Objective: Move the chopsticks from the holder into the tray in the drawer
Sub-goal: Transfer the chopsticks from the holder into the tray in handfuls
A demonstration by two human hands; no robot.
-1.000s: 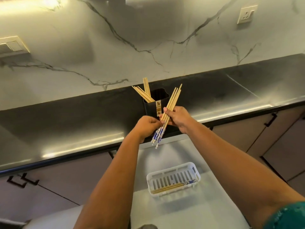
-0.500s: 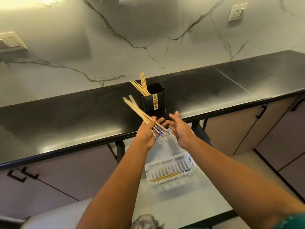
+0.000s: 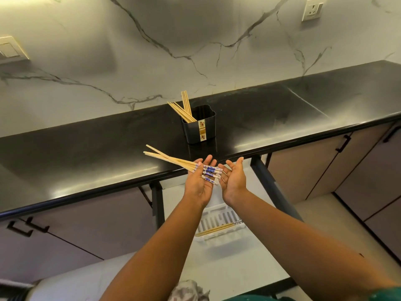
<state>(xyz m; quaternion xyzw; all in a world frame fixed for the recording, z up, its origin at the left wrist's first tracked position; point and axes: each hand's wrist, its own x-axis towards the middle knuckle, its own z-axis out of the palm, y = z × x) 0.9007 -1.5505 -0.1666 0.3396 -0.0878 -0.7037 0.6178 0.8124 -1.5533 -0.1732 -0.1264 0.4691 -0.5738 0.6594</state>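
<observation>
A black holder (image 3: 207,127) with a gold label stands on the black countertop (image 3: 86,153), with several wooden chopsticks (image 3: 184,109) leaning out of its left side. My left hand (image 3: 198,183) is palm up with straight fingers, and a bundle of chopsticks (image 3: 173,160) with blue-patterned ends lies across it, pointing left over the counter edge. My right hand (image 3: 234,181) is open just to the right, palm turned toward the bundle, holding nothing. Below my forearms, the white slotted tray (image 3: 217,216) sits in the open drawer (image 3: 217,268) with a few chopsticks (image 3: 217,229) in it.
Cabinet fronts with black handles (image 3: 342,143) run under the counter on both sides of the drawer. A wall socket (image 3: 311,8) is at the upper right and a switch plate (image 3: 10,48) at the left. A crumpled cloth (image 3: 186,292) shows at the bottom edge.
The bundle went from my right hand to my left and now lies flat across the left palm. Both hands opened and lowered away from the holder, above the drawer.
</observation>
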